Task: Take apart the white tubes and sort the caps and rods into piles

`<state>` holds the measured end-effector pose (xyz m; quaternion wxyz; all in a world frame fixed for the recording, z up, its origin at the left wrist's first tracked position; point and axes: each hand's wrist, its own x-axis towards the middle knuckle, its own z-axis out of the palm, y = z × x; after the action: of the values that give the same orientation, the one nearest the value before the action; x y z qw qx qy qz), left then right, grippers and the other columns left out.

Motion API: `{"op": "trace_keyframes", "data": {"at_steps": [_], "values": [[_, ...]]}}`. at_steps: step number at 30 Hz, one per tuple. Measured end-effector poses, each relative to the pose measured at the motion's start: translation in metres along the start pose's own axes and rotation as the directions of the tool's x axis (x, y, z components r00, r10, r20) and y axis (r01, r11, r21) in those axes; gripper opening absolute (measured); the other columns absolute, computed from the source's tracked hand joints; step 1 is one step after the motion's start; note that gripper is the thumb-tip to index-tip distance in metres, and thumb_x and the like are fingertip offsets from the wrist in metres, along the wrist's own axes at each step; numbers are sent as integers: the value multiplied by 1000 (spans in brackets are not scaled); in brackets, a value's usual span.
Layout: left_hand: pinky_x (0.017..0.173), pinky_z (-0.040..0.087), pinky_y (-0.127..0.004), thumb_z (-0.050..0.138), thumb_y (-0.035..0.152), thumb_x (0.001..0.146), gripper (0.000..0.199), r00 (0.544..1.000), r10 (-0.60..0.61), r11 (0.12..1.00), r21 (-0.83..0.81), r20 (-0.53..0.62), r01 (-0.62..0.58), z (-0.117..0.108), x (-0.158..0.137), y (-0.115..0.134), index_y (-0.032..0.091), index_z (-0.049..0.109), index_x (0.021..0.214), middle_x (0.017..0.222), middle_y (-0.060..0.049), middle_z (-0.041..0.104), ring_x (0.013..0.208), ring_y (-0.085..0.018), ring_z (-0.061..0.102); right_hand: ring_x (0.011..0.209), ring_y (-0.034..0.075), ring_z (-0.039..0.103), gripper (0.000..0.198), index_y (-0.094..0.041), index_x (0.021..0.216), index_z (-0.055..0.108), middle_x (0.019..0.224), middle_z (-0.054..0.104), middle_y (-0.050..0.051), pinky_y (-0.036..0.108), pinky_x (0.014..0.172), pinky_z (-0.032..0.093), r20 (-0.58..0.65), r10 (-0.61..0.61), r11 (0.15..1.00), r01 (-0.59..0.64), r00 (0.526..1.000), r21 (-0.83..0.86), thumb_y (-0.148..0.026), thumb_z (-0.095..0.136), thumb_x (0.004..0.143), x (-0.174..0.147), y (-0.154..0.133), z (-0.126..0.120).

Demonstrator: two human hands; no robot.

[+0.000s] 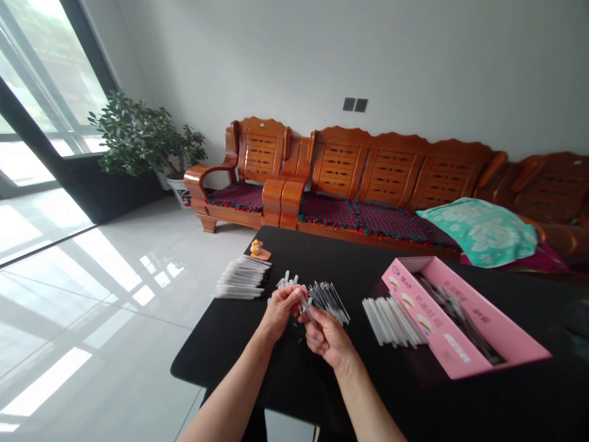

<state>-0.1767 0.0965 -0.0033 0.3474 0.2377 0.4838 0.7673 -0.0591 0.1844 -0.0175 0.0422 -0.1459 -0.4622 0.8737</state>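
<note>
Above the black table, my left hand and my right hand meet with fingertips pinched. Between them is a pale, slim tube-like piece; its exact kind is too small to make out. Just beyond my left hand lie several small translucent pieces, partly hidden by the fingers. A bundle of dark pen refills with pointed tips lies behind my right hand. To the left is a row of white pen barrels, and another group of white tubes sits right of the refills.
A pink open box with dark slender items inside stands on the table's right. A small yellow-orange figurine stands at the far left corner. Beyond the black table are a wooden sofa with a turquoise cloth and a potted plant.
</note>
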Motion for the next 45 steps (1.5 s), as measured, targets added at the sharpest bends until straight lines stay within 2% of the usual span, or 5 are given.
{"op": "trace_keyframes", "data": {"at_steps": [5, 10, 19, 26, 45], "values": [[49, 36, -20, 71, 46, 75, 35, 994, 52, 999, 18, -93, -50, 2, 19, -8, 12, 73, 80, 60, -1, 58, 49, -8, 45, 34, 4, 19, 47, -17, 75, 59, 41, 29, -11, 19, 35, 17, -168, -162, 935, 97, 972, -340, -63, 54, 83, 9, -13, -1], [50, 37, -20, 74, 46, 71, 35, 980, 64, 995, -67, -187, -78, 4, 34, -17, 12, 72, 81, 58, 1, 57, 50, -7, 46, 55, 11, 48, 48, -18, 67, 61, 57, 54, 1, 21, 50, 32, -153, -563, 501, 188, 812, -845, -62, 51, 84, 16, -29, 0], [44, 33, -19, 73, 48, 73, 39, 999, -18, 998, -65, 44, 21, 1, 24, -3, 10, 70, 82, 56, 1, 55, 45, -6, 41, 32, 5, 17, 44, -17, 89, 60, 42, 29, -12, 19, 35, 21, -13, -128, 939, 117, 992, -323, -59, 47, 88, 8, -17, -2], [48, 37, -17, 81, 46, 59, 40, 866, 155, 964, -120, -475, -238, -31, 45, 15, 11, 70, 76, 66, -1, 62, 51, -5, 48, 56, 15, 52, 38, -21, 73, 61, 57, 55, 2, 25, 58, 31, -147, -572, 376, 98, 807, -921, -50, 45, 91, -1, 2, -16], [61, 41, -26, 74, 19, 66, 20, 900, 399, 705, 686, -173, -181, -33, 20, -62, 23, 73, 86, 80, -3, 62, 54, -13, 51, 65, 18, 59, 14, -18, 84, 65, 80, 65, 9, 28, 57, 29, -327, -777, -163, -673, 538, -721, -26, 54, 88, -31, -23, -122]]}}
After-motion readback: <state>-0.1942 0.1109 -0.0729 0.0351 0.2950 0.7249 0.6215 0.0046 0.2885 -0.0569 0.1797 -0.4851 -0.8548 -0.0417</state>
